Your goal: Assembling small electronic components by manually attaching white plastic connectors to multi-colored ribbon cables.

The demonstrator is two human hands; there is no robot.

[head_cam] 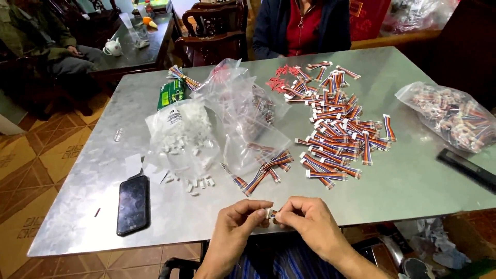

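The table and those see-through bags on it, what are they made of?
The table looks like sheet metal, probably galvanised steel: dull grey, with a mottled sheen and soft reflections. The bags look like thin clear plastic film: you can see white pieces and striped wires through them, and they crinkle and shine. Both hands pinch a small white piece, likely plastic.

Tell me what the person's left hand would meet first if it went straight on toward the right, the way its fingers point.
Almost at once, the right hand: the left hand pinches the same small white connector piece, fingertips nearly touching, just above the metal table's near edge.
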